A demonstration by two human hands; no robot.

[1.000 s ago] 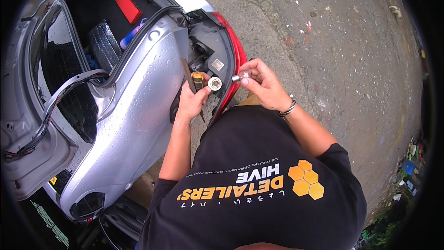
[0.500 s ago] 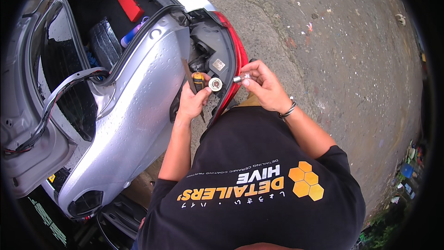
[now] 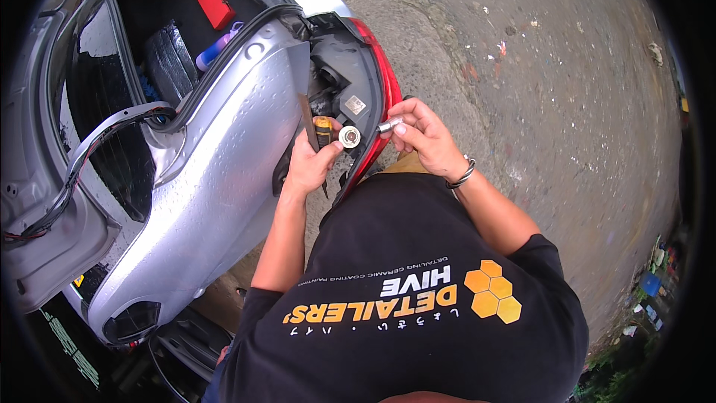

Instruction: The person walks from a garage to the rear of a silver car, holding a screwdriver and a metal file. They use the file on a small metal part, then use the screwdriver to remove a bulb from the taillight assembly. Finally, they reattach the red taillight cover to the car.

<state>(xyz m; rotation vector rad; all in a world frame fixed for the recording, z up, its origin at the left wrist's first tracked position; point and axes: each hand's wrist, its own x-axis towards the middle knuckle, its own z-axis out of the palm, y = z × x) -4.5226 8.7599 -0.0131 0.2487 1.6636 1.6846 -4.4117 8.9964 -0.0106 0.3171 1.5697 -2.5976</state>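
Observation:
My left hand [image 3: 307,163] is closed with its thumb and fingers on a round white bulb socket [image 3: 349,136], whose open face is turned up. A yellow-and-black handle [image 3: 324,131], looking like a screwdriver's, sticks up from the same hand. A small glass light bulb with a metal base [image 3: 388,125] is pinched in the fingertips of my right hand [image 3: 426,138], a short way right of the socket. Both hands are beside the tail light [image 3: 384,78], a red lens with a dark housing [image 3: 347,67] at the corner of the silver car [image 3: 231,130].
The car's boot stands open at the left, its raised lid [image 3: 60,254] beside me. Inside are a red case [image 3: 213,1], a purple bottle [image 3: 218,46] and a dark shiny bundle [image 3: 170,63]. Rough paved ground [image 3: 552,119] stretches right, with scattered litter at its far edge.
The bulb has tilted in my right fingers, its metal base tipping down toward the socket side. My left hand keeps its hold on the socket and handle. The view has shifted slightly.

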